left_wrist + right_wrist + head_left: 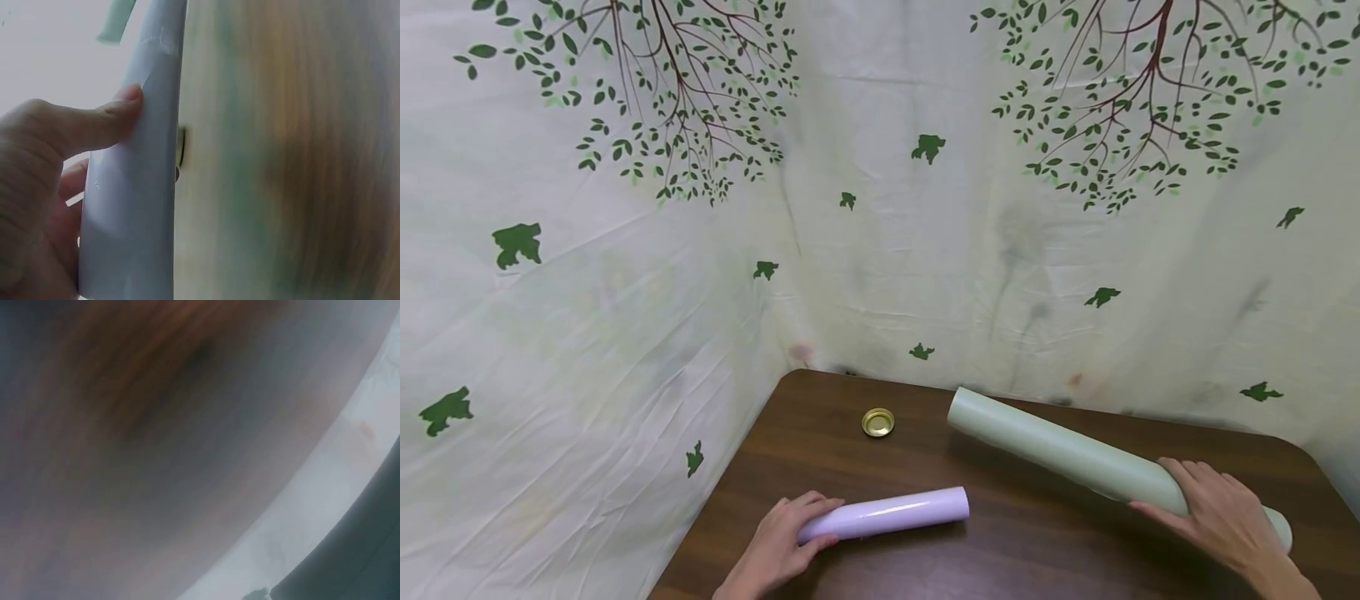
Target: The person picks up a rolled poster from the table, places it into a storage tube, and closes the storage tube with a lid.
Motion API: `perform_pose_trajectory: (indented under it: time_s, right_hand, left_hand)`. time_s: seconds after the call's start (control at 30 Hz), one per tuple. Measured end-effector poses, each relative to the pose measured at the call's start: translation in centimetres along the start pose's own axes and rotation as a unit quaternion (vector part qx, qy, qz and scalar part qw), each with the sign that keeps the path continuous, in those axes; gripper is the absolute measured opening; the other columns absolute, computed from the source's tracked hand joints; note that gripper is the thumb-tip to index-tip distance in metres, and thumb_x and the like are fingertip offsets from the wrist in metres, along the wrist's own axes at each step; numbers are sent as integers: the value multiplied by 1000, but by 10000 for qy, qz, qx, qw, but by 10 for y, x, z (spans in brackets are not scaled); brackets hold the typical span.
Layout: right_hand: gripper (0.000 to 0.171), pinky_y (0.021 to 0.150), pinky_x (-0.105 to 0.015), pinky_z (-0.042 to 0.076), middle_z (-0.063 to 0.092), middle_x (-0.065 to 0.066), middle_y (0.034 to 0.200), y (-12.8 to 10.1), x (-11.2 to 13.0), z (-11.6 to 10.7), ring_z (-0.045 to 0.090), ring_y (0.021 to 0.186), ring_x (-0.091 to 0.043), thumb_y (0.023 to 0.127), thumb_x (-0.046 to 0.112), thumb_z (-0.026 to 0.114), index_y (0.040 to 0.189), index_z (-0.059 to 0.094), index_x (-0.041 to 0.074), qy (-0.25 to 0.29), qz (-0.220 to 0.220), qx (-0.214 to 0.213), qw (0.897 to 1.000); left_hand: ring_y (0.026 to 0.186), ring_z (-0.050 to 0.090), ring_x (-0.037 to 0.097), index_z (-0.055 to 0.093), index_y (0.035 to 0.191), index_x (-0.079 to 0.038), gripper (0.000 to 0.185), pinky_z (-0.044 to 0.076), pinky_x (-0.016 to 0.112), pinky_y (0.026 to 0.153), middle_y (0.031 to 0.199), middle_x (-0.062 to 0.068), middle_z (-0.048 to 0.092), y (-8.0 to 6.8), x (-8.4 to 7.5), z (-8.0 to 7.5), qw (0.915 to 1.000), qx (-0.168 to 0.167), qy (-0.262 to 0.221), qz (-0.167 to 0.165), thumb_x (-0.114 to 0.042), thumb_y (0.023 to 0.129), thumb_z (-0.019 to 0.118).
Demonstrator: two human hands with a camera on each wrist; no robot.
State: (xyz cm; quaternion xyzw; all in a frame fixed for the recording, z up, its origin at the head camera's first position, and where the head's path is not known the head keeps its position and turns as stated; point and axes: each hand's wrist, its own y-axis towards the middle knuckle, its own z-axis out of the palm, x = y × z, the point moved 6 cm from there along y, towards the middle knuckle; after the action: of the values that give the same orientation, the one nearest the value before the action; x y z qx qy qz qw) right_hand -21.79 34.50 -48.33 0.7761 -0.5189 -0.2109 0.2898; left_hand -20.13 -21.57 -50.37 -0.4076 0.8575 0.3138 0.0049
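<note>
- ok so we've got a lilac roll in the L hand, def. grasped: thumb on the near side, fingers over the far side, at its L end
- it's a smooth, glossy cylinder w/ a bright streak of light along it; L wrist cam shows a few tiny nicks/creases in the surface
- it's over the near-middle of the table, R end tipped slightly away from us; can't tell if it's touching the wood
- R hand is grasping a pale green roll near its R end, fingers over the top, thumb along the near side
- that one's longer & more matte, angled back-left, far end by the table's back edge; R wrist cam only gets a dark bit of it, rest is mostly blur
- container-wise: one shallow round gold dish, shiny metallic look, raised rim, sitting beyond the lilac roll & left of the green one, apart from both
- table's dark brown woodgrain w/ rounded corners; behind it we see wrinkly pale cloth w/ leafy branch prints
</note>
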Motion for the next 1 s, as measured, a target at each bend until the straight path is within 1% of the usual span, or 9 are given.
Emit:
perform_pose_trajectory:
  time_s: [0.1,0.3,0.4,0.47,0.63,0.8,1.0]
  right_hand:
    - [86,52,-35,41,68,-2,77,-5,-5,-5,58,64,-21,55,75,84,104,70,6,-112,4,-15,9999]
    - [88,50,-37,41,67,-5,75,-15,-10,-13,57,60,-22,56,79,81,103,68,6,-232,37,-35,9997]
    - [89,49,-35,40,65,-4,74,-19,-10,-16,53,56,-19,58,82,78,103,68,5,-202,-61,-95,9997]
    - [89,49,-33,39,65,-4,74,-21,-10,-17,51,54,-17,60,82,77,104,68,6,-152,-117,-102,9998]
    - [88,52,-33,41,68,-3,79,-26,-6,-15,57,62,-20,56,77,83,107,69,7,-16,-76,58,10000]
    - [85,55,-33,42,69,-2,83,-28,1,-11,61,68,-20,54,72,86,109,70,9,39,-14,263,9996]
    - [84,55,-33,43,69,1,84,-28,11,-8,60,67,-18,56,75,84,109,70,11,71,-179,213,9996]
  left_hand:
    - [83,62,3,77,116,-15,45,43,23,72,102,-13,73,-2,17,-11,9995,-165,176,-207,-19,73,92]
    - [81,63,6,78,114,-14,45,45,27,70,101,-11,73,-1,44,-29,9970,-414,438,-497,-16,71,93]
    - [80,64,7,78,113,-13,45,45,27,69,101,-9,75,2,54,-36,9958,-513,562,-509,-15,70,93]
    - [81,66,9,78,113,-11,46,45,27,70,101,-6,75,5,58,-40,9956,-551,646,-399,-15,70,93]
    - [84,71,12,77,113,-9,47,44,27,72,99,-1,76,14,63,-45,9953,-624,739,-92,-13,69,93]
    - [83,71,14,76,114,-8,48,42,27,71,99,0,76,25,61,-51,9953,-679,678,136,-11,69,93]
    - [87,71,15,76,116,-9,48,44,30,75,103,0,76,36,59,-54,9970,-554,495,232,-10,71,92]
